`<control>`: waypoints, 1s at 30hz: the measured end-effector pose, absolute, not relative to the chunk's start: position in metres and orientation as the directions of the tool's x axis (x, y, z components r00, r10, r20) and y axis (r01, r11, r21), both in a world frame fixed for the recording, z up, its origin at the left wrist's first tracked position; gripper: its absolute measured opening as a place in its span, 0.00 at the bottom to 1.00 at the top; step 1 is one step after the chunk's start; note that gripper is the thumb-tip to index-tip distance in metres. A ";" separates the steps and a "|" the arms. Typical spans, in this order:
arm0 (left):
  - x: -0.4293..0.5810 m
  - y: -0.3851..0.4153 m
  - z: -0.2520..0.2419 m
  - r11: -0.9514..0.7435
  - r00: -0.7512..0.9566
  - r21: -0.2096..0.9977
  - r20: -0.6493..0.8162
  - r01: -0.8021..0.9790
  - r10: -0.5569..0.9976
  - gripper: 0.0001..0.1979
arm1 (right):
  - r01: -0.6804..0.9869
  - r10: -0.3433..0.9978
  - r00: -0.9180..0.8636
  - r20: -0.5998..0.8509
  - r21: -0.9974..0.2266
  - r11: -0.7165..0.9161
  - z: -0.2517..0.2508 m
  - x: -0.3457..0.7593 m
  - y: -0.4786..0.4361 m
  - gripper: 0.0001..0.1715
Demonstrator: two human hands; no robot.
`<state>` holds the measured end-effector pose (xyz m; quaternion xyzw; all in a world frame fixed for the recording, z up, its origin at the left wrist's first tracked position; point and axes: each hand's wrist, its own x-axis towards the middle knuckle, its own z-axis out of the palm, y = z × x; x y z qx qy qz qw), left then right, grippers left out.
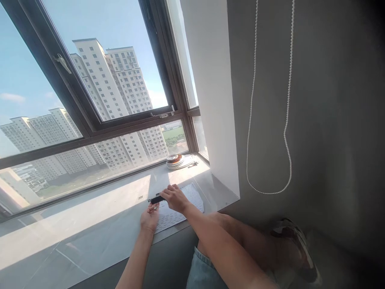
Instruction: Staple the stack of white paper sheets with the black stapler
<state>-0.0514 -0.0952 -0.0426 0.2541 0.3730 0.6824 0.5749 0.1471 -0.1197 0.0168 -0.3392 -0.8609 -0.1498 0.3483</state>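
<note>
1. The right hand [176, 198] has its fingers closed narrowly over one end of a dark pen-like stick [157, 199]. The stick pokes out toward 9 o'clock, low over the sheet of paper [195, 196].
2. The left hand [149, 216] sits just at 7 o'clock of the stick, palm up, with its fingers curled at the free tip. Whether they pinch it or only touch it I cannot tell.
3. As I judge it, the work goes best with the right grip firm and still, while the left hand's fingers act lightly at the tip. Both forearms should stay low, so that the stick does not swing off the sheet.
4. The sheet overhangs the near edge of the window sill [90, 224], so pressing on it there could tip it off.
5. The sill is pale and smooth, half in sun. At 12 o'clock of the hands, near the corner, stands a stack of round plates [176, 160].
6. Beyond the glass rise tower blocks. A window handle [63, 62] sits at 10 o'clock, and a bead cord [288, 120] hangs on the grey wall at 2 o'clock.
</note>
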 end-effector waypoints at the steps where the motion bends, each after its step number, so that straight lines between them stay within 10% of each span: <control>1: -0.048 -0.096 -0.042 -0.069 -0.225 0.800 -0.084 -0.596 0.971 0.17 | 0.737 0.576 -0.423 0.700 -0.104 0.668 0.016 0.149 -0.119 0.14; 5: -0.033 -0.103 -0.040 -0.136 -0.259 0.860 0.005 -0.492 0.966 0.15 | 0.791 0.830 -0.097 0.550 -0.464 0.400 0.015 0.159 -0.112 0.11; 10: -0.024 -0.108 -0.039 -0.245 -0.255 0.901 0.158 -0.359 0.954 0.13 | 0.778 0.913 -0.033 0.407 -0.563 0.279 0.012 0.165 -0.108 0.11; 19: -0.024 -0.118 -0.031 -0.271 -0.160 0.937 0.239 -0.222 0.958 0.26 | 0.703 0.886 -0.048 0.462 -0.614 0.358 0.010 0.160 -0.109 0.18; 24: -0.019 -0.129 -0.019 -0.286 -0.050 0.946 0.282 -0.150 0.958 0.29 | 0.563 0.631 -0.338 0.698 -0.388 0.730 0.016 0.159 -0.115 0.14; 30: -0.016 -0.134 -0.015 -0.315 0.012 0.939 0.320 -0.138 0.947 0.30 | 0.553 0.583 -0.442 0.681 -0.306 0.775 0.017 0.153 -0.116 0.08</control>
